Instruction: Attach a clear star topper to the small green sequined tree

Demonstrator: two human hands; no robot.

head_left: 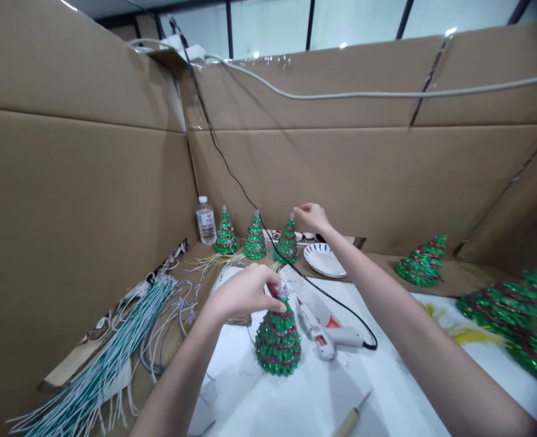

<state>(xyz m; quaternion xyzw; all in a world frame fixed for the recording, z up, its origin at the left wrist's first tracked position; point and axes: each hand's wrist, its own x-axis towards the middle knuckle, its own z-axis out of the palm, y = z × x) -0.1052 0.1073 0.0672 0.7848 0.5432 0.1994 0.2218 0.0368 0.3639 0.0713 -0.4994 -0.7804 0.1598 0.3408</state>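
My left hand [250, 291] is closed round the top of a small green tinsel Christmas tree [278, 343] with red garland, just below its clear topper. This tree stands upright on the white work surface. Farther back, my right hand [313, 217] reaches out with its fingertips pinched at the clear topper of another Christmas tree [287, 241]. Two similar trees, one in the middle [254, 238] and one at the left [225, 233], stand in a row beside it. A white glue gun [316, 334] lies to the right of the near tree.
A water bottle [206, 223] stands in the corner. Teal and white wires [132, 340] spread at left. A striped plate [324, 260] sits behind the glue gun, whose black cord [232, 173] hangs across. An awl-like tool [353, 419] lies in front; more trees [423, 261] stand right.
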